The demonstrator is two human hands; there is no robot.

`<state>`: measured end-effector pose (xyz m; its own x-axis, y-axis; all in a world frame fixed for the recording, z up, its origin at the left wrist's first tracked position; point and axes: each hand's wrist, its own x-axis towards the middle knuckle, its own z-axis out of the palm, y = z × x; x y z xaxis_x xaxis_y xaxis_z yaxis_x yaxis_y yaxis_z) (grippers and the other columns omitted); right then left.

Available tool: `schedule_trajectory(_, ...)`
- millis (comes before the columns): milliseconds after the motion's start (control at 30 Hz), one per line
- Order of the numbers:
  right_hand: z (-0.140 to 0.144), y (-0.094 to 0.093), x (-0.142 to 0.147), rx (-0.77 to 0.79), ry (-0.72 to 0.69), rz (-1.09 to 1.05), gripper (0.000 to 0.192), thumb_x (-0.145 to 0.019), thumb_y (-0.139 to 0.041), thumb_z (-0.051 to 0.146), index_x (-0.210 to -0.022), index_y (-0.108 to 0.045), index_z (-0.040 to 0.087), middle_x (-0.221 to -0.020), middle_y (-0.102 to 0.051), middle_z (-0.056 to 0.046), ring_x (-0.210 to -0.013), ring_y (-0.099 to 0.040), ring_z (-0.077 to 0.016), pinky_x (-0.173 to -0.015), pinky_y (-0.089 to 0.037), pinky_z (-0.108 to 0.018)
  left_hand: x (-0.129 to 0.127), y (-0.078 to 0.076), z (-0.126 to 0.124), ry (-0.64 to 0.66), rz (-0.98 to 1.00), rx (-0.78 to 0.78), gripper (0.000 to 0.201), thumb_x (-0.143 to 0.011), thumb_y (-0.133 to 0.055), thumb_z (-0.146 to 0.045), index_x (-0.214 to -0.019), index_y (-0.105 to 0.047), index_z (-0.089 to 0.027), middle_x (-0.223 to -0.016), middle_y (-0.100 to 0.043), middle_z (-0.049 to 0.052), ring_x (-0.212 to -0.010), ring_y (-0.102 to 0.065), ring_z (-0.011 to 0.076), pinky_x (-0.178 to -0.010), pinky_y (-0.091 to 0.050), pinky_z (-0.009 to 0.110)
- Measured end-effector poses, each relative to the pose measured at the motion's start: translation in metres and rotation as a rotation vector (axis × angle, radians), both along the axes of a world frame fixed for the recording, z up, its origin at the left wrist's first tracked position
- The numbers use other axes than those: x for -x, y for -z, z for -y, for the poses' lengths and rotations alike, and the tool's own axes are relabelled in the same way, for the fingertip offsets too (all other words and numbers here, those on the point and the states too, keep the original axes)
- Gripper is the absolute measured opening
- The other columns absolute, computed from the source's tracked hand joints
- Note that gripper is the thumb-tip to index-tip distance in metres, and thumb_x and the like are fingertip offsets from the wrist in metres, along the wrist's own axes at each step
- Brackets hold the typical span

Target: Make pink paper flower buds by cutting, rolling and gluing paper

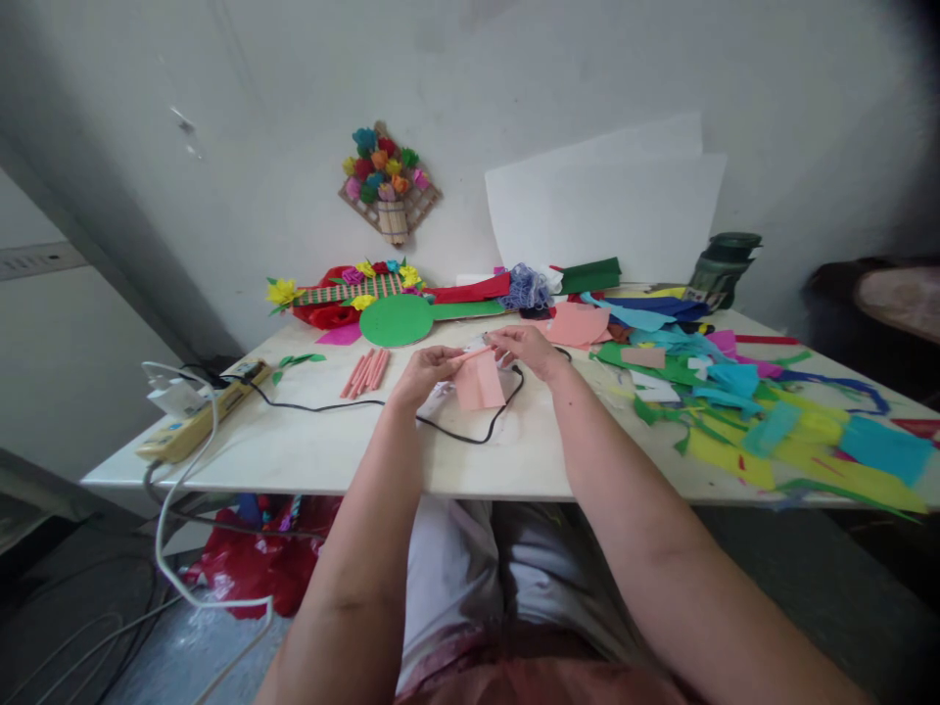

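"Where is the pink paper (482, 384)?"
"It is right of the pink rolls (365, 373), over the counter (330, 455). The left hand (426, 370) and the right hand (527, 349) both pinch its upper edge."
"Which step is this?"
"I judge the edge is being rolled; the next move calls for even, light finger pressure."

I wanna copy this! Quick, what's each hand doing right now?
Left hand: closed, holding a pink rectangular paper sheet.
Right hand: closed, holding the same sheet's top edge.
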<state>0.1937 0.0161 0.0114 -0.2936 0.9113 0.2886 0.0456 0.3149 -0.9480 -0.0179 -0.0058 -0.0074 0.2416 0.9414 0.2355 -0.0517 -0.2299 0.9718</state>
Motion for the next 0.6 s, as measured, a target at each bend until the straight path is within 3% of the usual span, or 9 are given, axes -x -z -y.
schedule_trajectory(200,0.004,0.003,0.015,0.057,-0.069,0.053,0.030,-0.056,-0.076,0.037,-0.069,-0.067,0.012,-0.057,-0.058,0.001,-0.051,-0.051,-0.0086,-0.049,-0.041,-0.021,-0.004,-0.001,0.002,0.035,-0.016,0.038,0.043,-0.057,-0.078,-0.037,-0.088,-0.067,-0.010,-0.071,-0.065,0.004,-0.061,-0.057,0.0109,-0.060,-0.045,0.024)
schedule_trajectory(600,0.006,0.002,0.019,0.079,0.074,0.063,0.037,-0.049,-0.078,0.044,-0.050,-0.055,0.015,-0.044,-0.050,0.004,-0.043,-0.045,-0.0085,-0.042,-0.038,-0.022,-0.006,-0.005,0.006,0.036,-0.018,0.038,0.042,-0.058,-0.077,-0.039,-0.088,-0.068,-0.011,-0.073,-0.066,0.005,-0.063,-0.058,0.0118,-0.061,-0.046,0.025)
